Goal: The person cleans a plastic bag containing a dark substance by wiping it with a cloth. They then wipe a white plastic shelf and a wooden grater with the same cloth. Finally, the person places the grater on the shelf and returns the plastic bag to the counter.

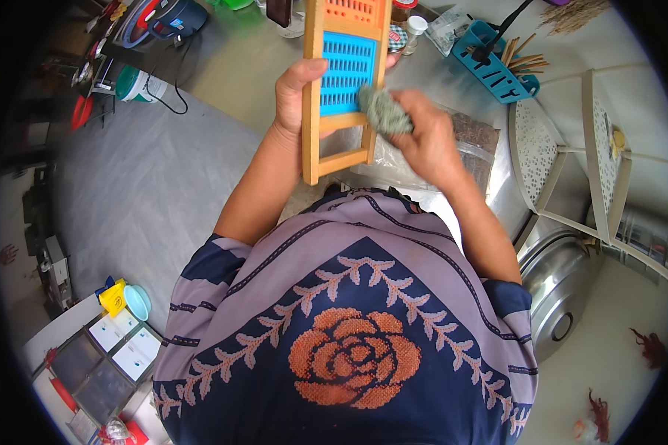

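A wooden-framed grater (pixel 311 119) with a blue slotted plastic panel (pixel 348 72) and an orange one (pixel 352 12) above it is held up in front of me. My left hand (pixel 296 94) grips its left rail, thumb on the front edge. In my right hand (pixel 426 128) is a greyish-green wad (pixel 387 111), perhaps a scouring pad or cloth. The wad lies against the lower right edge of the blue panel and the right rail. Fingertips of the left hand show behind the right rail.
A clear plastic-wrapped brown slab (pixel 473 147) lies behind my right forearm. Lidded jars (pixel 416 30) and a teal basket (pixel 490 67) with wooden sticks stand at the back right. White corner shelves (pixel 595 150) rise at right. A tub with a green lid (pixel 136 83) and black cord (pixel 181 103) are at left.
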`<state>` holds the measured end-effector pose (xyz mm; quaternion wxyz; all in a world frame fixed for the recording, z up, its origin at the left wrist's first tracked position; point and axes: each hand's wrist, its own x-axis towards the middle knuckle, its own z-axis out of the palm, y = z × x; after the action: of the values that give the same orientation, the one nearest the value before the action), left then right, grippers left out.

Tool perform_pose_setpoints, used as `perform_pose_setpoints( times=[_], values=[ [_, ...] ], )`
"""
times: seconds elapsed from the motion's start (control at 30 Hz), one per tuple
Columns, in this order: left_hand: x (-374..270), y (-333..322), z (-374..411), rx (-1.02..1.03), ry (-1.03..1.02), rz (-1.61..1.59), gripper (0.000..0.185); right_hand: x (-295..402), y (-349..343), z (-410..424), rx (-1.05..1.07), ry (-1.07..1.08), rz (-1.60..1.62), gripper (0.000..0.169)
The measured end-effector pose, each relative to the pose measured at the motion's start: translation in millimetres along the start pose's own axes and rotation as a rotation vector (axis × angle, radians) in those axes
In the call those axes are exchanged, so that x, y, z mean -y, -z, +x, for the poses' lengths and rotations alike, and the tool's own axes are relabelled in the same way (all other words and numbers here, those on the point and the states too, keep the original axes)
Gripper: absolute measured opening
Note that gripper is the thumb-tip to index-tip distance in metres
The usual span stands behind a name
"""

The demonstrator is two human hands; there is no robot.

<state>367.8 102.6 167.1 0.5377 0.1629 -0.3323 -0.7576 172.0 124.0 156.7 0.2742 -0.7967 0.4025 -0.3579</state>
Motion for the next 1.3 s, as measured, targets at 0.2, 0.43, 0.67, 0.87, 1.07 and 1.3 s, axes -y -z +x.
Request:
perform_pose_setpoints(
  times=[0.2, 0.43, 0.67, 0.87, 1.07, 1.3],
  values=[
    [8.5, 0.4, 10.6, 0.074, -0.062, -0.043, 0.091, 2.3, 3.3, 1.6, -0.084, 0.014, -0.097, 0.043],
    [21.7, -11.8, -1.9, -0.102, 0.016, -0.126, 0.068, -6.0, 28.0, 52.4, -0.374, 0.026, -0.213, 0.036],
    [4.4, -6.5, 9.7, -0.043, -0.091, -0.083, 0.079, 2.7, 15.8, 31.6, -0.188, 0.077, -0.104, 0.042],
    [-14.7, 18.4, 16.1, 0.032, -0.135, 0.007, 0.092, 2.5, 4.2, -12.3, 0.149, 0.033, -0.008, 0.046],
    [-29.6, -0.4, 21.4, -0.004, -0.296, -0.043, 0.076, 5.0, 17.0, -7.9, 0.13, -0.048, 0.055, 0.044],
    [-34.9, 5.4, 18.4, -0.039, -0.337, -0.126, 0.075, 17.7, 33.7, 7.4, 0.038, -0.118, 0.158, 0.032]
  ],
)
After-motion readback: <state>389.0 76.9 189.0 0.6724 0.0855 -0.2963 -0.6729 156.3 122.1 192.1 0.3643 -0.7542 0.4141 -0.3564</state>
